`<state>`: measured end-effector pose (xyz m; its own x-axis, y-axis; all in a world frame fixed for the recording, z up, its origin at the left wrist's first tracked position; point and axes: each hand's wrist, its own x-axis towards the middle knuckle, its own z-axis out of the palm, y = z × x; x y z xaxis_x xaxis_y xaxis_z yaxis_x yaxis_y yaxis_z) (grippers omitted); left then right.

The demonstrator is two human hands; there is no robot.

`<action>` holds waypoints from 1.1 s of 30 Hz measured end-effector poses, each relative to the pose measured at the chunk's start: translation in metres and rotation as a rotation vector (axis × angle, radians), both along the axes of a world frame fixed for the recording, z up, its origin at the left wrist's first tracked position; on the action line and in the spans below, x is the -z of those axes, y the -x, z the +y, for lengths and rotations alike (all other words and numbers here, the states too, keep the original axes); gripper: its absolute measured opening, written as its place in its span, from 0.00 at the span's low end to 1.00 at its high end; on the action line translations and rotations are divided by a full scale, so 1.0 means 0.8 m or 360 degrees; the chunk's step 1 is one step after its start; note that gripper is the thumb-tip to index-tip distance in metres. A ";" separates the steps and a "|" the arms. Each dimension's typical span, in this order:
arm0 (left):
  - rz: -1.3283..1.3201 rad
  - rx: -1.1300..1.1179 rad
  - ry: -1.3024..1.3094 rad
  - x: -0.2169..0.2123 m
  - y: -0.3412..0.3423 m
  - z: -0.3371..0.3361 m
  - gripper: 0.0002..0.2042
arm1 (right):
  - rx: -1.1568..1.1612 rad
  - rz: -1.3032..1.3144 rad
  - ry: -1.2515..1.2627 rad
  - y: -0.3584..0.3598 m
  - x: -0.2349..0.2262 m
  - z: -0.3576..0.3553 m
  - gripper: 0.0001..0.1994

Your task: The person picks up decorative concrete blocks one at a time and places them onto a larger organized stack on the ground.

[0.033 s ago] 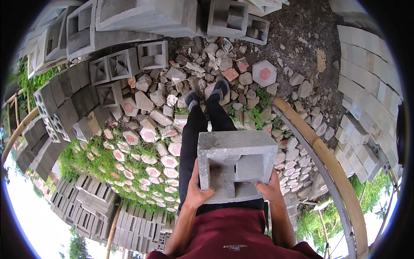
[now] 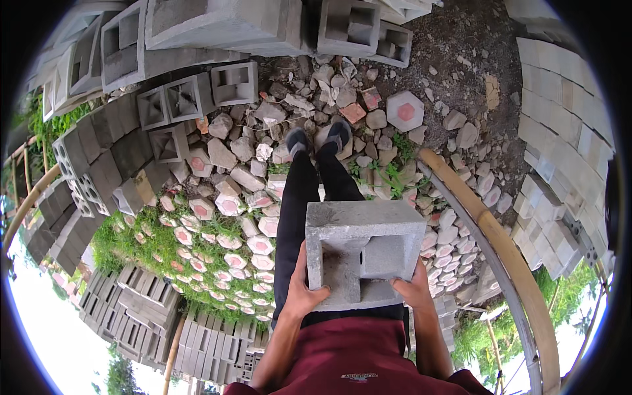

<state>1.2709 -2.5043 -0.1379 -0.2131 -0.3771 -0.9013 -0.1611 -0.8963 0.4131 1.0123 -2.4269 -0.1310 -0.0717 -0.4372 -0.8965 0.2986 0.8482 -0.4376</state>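
A grey hollow concrete block [image 2: 365, 218] with square-edged openings hangs in front of my waist, held between both hands. My left hand [image 2: 305, 293] is closed on its left side, thumb hooked over the lower rim of the facing side. On the opposite side my right hand [image 2: 413, 287] grips it the same way, thumb on the rim near a lower opening. The other fingers are mostly hidden along the block's sides. Beyond it, my feet in dark shoes [image 2: 338, 135] stand on rough stones.
Loose rubble [image 2: 270, 113] covers the ground around my feet. Stacked concrete blocks [image 2: 234, 83] line the far left, and pale block stacks [image 2: 559, 125] rise at right. Hexagonal pavers [image 2: 260, 245] lie in grass at left. A curved bamboo pole [image 2: 490, 227] runs along my right.
The view has shifted very slightly. My left foot is a little farther forward and closer to the right one. Both hands keep the same hold on the concrete block.
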 end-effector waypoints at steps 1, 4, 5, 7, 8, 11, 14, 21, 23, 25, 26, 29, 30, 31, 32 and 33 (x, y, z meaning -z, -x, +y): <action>0.0016 0.0039 -0.0041 -0.001 0.008 -0.011 0.49 | 0.0020 0.0000 -0.0019 0.004 -0.001 -0.003 0.35; 0.0033 -0.0037 -0.0083 0.010 0.016 -0.034 0.49 | 0.0160 -0.0007 0.0031 0.001 0.012 -0.026 0.36; 0.0037 -0.0060 -0.0116 0.016 0.018 -0.043 0.49 | 0.0201 0.0028 0.0048 0.001 0.018 -0.032 0.37; -0.0029 0.0002 -0.0044 0.031 0.023 -0.063 0.48 | 0.0188 0.0012 0.0066 0.004 0.046 -0.038 0.37; 0.0004 -0.0017 -0.0041 0.049 0.022 -0.074 0.49 | 0.0164 -0.0002 0.0078 0.004 0.065 -0.045 0.37; 0.0073 0.0010 0.0071 0.117 0.024 -0.119 0.49 | 0.0131 0.0193 0.0262 -0.001 0.132 -0.081 0.37; 0.0061 0.0035 0.0223 0.198 0.037 -0.170 0.46 | 0.0142 0.0285 0.0390 0.009 0.214 -0.133 0.36; 0.0031 0.0089 0.0066 0.370 0.097 -0.336 0.27 | 0.0062 0.0495 0.0405 0.064 0.388 -0.305 0.34; 0.0022 0.0131 0.0082 0.408 0.111 -0.376 0.25 | 0.0083 0.0445 0.0416 0.077 0.405 -0.357 0.33; 0.0037 0.0172 0.0130 0.442 0.128 -0.413 0.23 | 0.0009 0.0570 0.0523 0.092 0.438 -0.392 0.32; -0.0073 0.0157 0.0188 0.457 0.134 -0.431 0.22 | -0.0061 0.0692 0.0623 0.102 0.452 -0.411 0.32; -0.0147 0.0214 0.0296 0.482 0.159 -0.463 0.21 | 0.0013 0.0717 0.0685 0.119 0.479 -0.448 0.32; -0.0200 0.0219 0.0351 0.493 0.169 -0.480 0.22 | -0.0035 0.0805 0.0698 0.129 0.493 -0.461 0.31; -0.0252 0.0229 0.0400 0.503 0.178 -0.493 0.22 | -0.0030 0.0804 0.0698 0.134 0.502 -0.471 0.31; -0.0254 0.0234 0.0401 0.512 0.185 -0.501 0.22 | 0.0029 0.0759 0.0742 0.139 0.510 -0.480 0.30; -0.0233 0.0205 0.0463 0.520 0.190 -0.510 0.22 | 0.0086 0.0710 0.0790 0.140 0.512 -0.491 0.30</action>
